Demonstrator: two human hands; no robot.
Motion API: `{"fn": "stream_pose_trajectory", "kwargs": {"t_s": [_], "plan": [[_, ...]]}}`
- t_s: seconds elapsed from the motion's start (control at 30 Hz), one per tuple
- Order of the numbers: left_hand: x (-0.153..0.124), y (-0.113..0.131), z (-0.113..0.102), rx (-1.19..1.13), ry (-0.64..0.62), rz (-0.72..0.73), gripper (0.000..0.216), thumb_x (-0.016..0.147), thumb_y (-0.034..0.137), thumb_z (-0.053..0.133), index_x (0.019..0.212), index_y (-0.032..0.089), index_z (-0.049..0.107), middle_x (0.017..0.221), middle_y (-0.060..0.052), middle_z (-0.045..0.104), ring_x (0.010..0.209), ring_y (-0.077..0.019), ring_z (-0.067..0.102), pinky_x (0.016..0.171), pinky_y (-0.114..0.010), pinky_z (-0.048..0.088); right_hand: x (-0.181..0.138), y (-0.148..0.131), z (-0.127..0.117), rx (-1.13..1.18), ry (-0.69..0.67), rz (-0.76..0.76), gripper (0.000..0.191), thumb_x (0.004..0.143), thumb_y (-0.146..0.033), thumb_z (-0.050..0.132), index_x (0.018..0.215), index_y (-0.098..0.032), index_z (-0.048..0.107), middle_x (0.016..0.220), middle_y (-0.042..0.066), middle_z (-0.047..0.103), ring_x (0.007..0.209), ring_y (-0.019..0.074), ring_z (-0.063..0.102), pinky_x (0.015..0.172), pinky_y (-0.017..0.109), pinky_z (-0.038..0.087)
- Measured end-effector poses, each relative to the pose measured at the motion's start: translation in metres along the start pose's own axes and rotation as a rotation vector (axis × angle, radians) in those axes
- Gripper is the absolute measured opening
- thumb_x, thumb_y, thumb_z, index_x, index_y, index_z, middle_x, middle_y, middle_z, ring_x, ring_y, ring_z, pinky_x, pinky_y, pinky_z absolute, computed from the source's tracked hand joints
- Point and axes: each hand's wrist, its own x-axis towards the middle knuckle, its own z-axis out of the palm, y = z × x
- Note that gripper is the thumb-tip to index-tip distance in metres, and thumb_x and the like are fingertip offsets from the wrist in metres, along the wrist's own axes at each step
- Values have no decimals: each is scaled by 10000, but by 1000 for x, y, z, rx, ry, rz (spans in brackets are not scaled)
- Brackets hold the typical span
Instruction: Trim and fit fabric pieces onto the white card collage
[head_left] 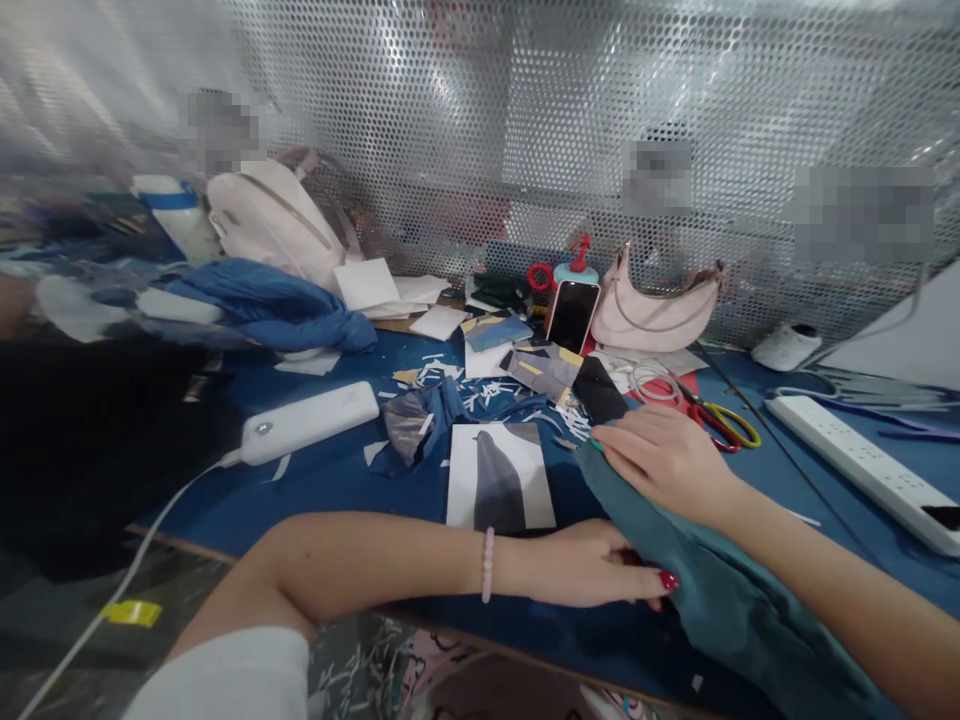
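Note:
A length of teal fabric runs from the middle right of the table down over its front edge. My left hand pinches the fabric's left side, a red-nailed thumb on top and the other fingers partly hidden beneath. Farther up, my right hand is closed over the cloth's narrow far end, where a small bright green bit shows at the fingertips. Just left of the hands lies a white card with a grey shape on it.
Cut scraps and a crumpled blue-grey cloth lie behind the card. A white power bank with a cable is at left. Scissors and a power strip sit at right. A phone and pink handbag stand by the perforated screen.

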Motion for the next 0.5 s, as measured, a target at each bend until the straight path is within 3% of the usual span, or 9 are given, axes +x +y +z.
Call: {"fn": "stream_pose_trajectory", "kwargs": {"t_s": [0.1, 0.27, 0.5], "plan": [[-3, 2, 2, -44, 84, -37, 123, 916, 165, 545, 827, 147, 629, 862, -12, 621, 847, -149, 589, 875, -315, 491, 1, 7, 12, -118, -99, -16, 381, 1038, -162, 382, 766, -183, 648, 600, 15, 590, 598, 157, 520, 664, 308, 326], [-2, -3, 3, -122, 158, -76, 170, 921, 166, 456, 918, 143, 624, 1011, -56, 684, 981, -180, 639, 965, -360, 473, -12, 24, 26, -140, -250, 40, 335, 990, -111, 428, 719, -176, 614, 594, 22, 583, 587, 165, 499, 668, 320, 267], [-8, -2, 2, -240, 222, -82, 127, 918, 172, 412, 817, 184, 490, 921, -39, 675, 853, -127, 656, 833, -266, 504, -54, 32, 19, -122, -444, 164, 293, 939, -97, 450, 702, -188, 598, 501, 17, 566, 477, 175, 463, 593, 319, 236]]}}
